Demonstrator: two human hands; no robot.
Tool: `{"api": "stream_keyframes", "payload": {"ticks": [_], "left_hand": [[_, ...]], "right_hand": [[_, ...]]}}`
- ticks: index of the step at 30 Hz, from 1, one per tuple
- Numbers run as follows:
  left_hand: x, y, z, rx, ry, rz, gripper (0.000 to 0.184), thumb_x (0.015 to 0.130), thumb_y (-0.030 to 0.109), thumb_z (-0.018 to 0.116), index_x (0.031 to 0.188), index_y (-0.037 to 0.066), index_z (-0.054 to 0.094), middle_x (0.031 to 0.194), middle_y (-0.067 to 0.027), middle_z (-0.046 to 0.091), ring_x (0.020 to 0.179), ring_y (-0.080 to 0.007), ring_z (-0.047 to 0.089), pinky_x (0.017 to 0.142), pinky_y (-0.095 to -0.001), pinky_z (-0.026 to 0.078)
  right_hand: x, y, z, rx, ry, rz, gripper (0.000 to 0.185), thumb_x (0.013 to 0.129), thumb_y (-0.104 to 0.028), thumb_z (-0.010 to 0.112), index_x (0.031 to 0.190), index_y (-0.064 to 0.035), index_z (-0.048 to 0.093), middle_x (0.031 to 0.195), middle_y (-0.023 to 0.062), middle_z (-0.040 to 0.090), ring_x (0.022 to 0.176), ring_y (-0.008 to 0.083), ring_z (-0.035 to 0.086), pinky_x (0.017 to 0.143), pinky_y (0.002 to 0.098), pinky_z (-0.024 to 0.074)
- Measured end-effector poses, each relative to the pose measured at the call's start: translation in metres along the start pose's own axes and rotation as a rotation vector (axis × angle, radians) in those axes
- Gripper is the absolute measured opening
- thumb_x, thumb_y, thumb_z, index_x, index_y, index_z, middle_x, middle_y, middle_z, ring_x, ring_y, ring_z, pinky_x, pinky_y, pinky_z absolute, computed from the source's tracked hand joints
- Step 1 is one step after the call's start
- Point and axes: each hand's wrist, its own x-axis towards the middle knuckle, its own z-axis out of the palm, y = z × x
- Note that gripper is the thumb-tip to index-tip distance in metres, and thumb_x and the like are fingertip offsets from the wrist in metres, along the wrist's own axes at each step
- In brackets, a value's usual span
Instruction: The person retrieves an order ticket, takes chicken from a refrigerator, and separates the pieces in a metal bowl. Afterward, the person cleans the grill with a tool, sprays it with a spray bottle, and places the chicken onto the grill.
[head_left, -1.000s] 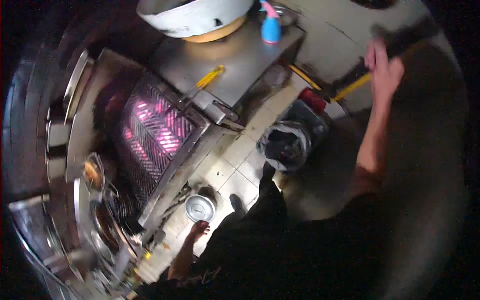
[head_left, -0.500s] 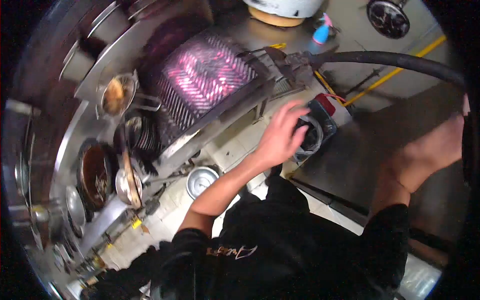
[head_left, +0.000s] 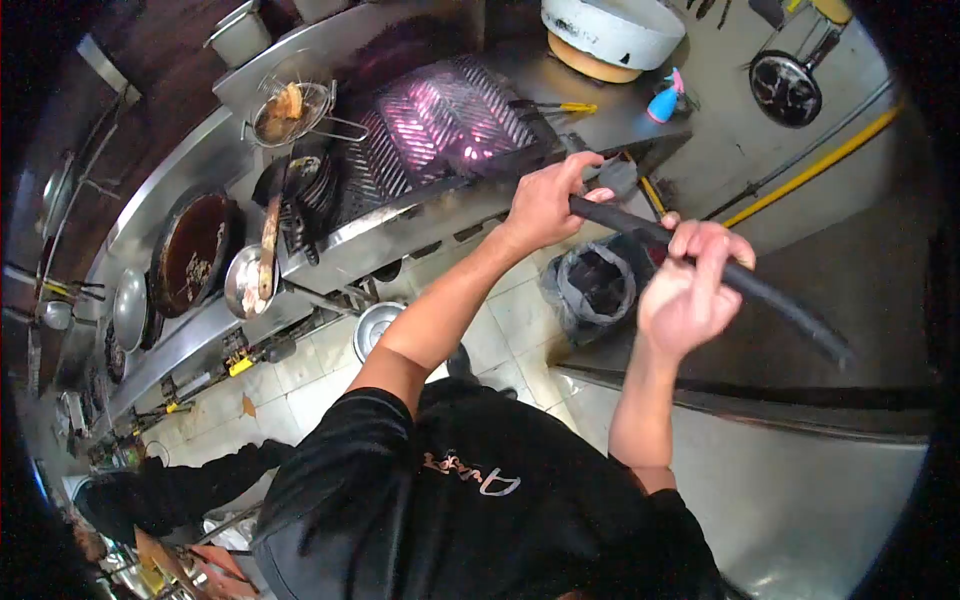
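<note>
Both my hands are on a long black rod-like handle (head_left: 800,310) that slants down to the right, its far right end blurred. My left hand (head_left: 548,203) closes round its upper left end. Farther along, my right hand (head_left: 695,285) has its fingers wrapped over it. A small grey piece (head_left: 618,176) shows just beyond my left fingers; I cannot tell whether it belongs to the handle. Behind my hands lies the grill grate (head_left: 450,115), glowing pink. Below the handle stands a bin (head_left: 575,310) lined with a plastic bag.
A strainer (head_left: 290,110) with browned food, a dark pan (head_left: 195,255) and a small pan (head_left: 245,280) line the left counter. A white pot (head_left: 610,35) and blue spray bottle (head_left: 662,105) stand at the back. Another person's dark sleeve (head_left: 170,490) is lower left.
My right hand has come inward from the far right, and the handle now slants down across the bin. My left hand, apart from the handle before, now grips it. The view has shifted.
</note>
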Motion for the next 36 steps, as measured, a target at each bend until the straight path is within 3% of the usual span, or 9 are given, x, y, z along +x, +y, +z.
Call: {"api": "stream_keyframes", "payload": {"ticks": [6,9,13,16,20,26,29,34,36], "left_hand": [[-0.033,0.035,-0.006,-0.072,-0.072,0.187,0.029,0.084,0.037,0.071,0.082,0.008,0.066,0.073,-0.0102,0.064,0.067,-0.0305,0.063,0.060,-0.0377,0.049],[-0.042,0.038,-0.007,-0.104,-0.121,0.201,0.031,0.085,0.039,0.069,0.080,0.009,0.064,0.069,-0.0101,0.062,0.066,-0.0343,0.062,0.060,-0.0419,0.048],[-0.022,-0.032,-0.011,0.004,-0.140,0.206,0.030,0.085,0.038,0.069,0.076,0.010,0.062,0.066,-0.0115,0.062,0.066,-0.0347,0.063,0.058,-0.0427,0.048],[-0.004,-0.080,-0.013,0.059,-0.168,0.147,0.033,0.087,0.038,0.066,0.072,0.009,0.058,0.065,-0.0115,0.061,0.063,-0.0325,0.063,0.056,-0.0416,0.048],[-0.005,-0.043,-0.049,-0.058,-0.105,0.177,0.030,0.087,0.036,0.065,0.075,0.008,0.063,0.068,-0.0123,0.063,0.061,-0.0335,0.063,0.058,-0.0413,0.050],[0.054,-0.126,-0.059,-0.071,0.039,0.131,0.017,0.086,0.023,0.066,0.079,0.008,0.064,0.074,-0.0155,0.064,0.069,-0.0336,0.066,0.062,-0.0402,0.051],[0.037,-0.114,-0.074,-0.076,0.052,0.111,0.023,0.079,0.031,0.073,0.076,0.013,0.059,0.071,-0.0118,0.065,0.068,-0.0307,0.067,0.059,-0.0411,0.051],[0.061,-0.187,-0.079,-0.115,0.086,0.073,0.021,0.072,0.024,0.075,0.077,0.013,0.058,0.077,-0.0067,0.068,0.073,-0.0276,0.068,0.066,-0.0380,0.053],[0.073,-0.166,-0.091,-0.123,0.139,0.083,0.012,0.081,0.018,0.070,0.083,0.007,0.065,0.063,-0.0111,0.060,0.057,-0.0261,0.063,0.060,-0.0362,0.051]], "right_hand": [[0.005,-0.092,-0.042,0.335,-0.433,0.092,0.048,0.087,-0.058,0.062,0.075,-0.0137,0.045,0.067,-0.0003,0.049,0.055,0.0113,0.047,0.054,0.0285,0.0382],[-0.004,-0.104,-0.028,0.275,-0.466,-0.070,0.048,0.083,-0.059,0.065,0.075,-0.0160,0.046,0.059,-0.0040,0.051,0.044,0.0104,0.042,0.042,0.0243,0.0328],[-0.032,-0.034,-0.033,-0.168,-0.273,-0.135,0.032,0.091,-0.039,0.056,0.075,-0.0139,0.044,0.064,0.0005,0.050,0.049,0.0137,0.042,0.046,0.0279,0.0316],[-0.019,0.017,-0.025,-0.102,-0.294,0.166,0.023,0.094,-0.020,0.049,0.075,-0.0102,0.041,0.068,0.0029,0.045,0.059,0.0136,0.043,0.057,0.0285,0.0393],[0.000,-0.032,0.032,0.254,-0.384,0.273,0.030,0.097,-0.036,0.043,0.080,-0.0130,0.047,0.071,0.0064,0.055,0.043,0.0151,0.043,0.066,0.0316,0.0507],[0.011,0.037,0.095,-0.543,-0.171,0.129,0.026,0.100,-0.024,0.042,0.077,-0.0114,0.044,0.072,0.0057,0.052,0.065,0.0148,0.051,0.067,0.0296,0.0458],[0.029,0.052,0.083,0.250,-0.340,0.404,0.031,0.098,-0.029,0.045,0.072,-0.0141,0.038,0.061,0.0019,0.048,0.059,0.0140,0.047,0.059,0.0287,0.0412],[0.011,0.107,0.123,-0.650,-0.183,0.143,0.025,0.099,-0.022,0.042,0.077,-0.0086,0.040,0.068,0.0017,0.044,0.056,0.0144,0.043,0.064,0.0296,0.0473],[0.021,0.114,0.122,-0.041,-0.250,0.243,0.025,0.098,-0.019,0.043,0.075,-0.0099,0.039,0.066,0.0014,0.042,0.055,0.0142,0.042,0.062,0.0309,0.0458]]}}
